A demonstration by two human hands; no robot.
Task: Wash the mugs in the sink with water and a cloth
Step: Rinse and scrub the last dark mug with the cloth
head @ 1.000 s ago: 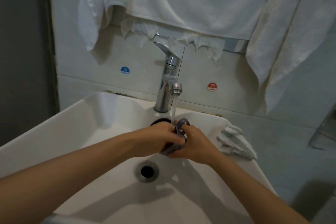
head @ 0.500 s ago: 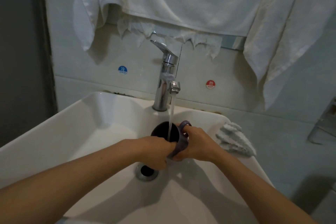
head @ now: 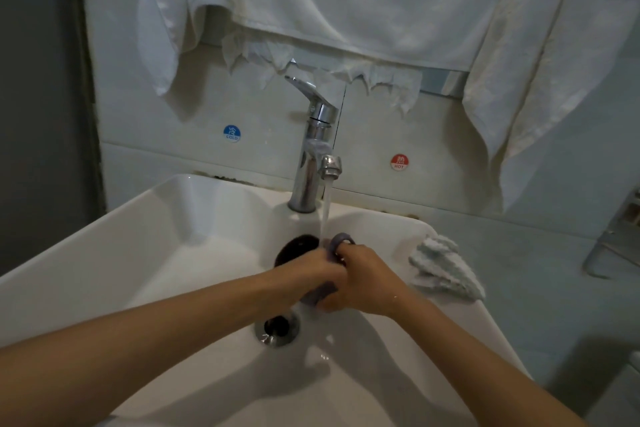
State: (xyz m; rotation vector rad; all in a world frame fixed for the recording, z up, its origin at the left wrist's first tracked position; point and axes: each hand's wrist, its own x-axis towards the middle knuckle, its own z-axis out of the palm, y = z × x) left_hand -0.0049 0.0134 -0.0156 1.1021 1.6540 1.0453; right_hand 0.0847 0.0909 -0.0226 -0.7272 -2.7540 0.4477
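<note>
You are holding one purple mug (head: 298, 249) inside the sink (head: 104, 229) under the faucet's (head: 311, 163) running stream, your left hand (head: 311, 276) curling round its body, your right hand (head: 363, 277) hooking a finger through its handle; both hands are hiding most of it. One cloth (head: 446, 267) is lying just beside the sink's right rim; white towels (head: 346, 0) are hanging above.

I log two round stickers on the tiled wall (head: 377, 135) above the sink (head: 138, 229). Blue sticker (head: 232, 134), left of the tap (head: 311, 166): white Chinese character, "COLD" beneath. Red sticker (head: 399, 162), right of the tap: white Chinese character, "HOT" beneath. Both characters too small to read with certainty.
</note>
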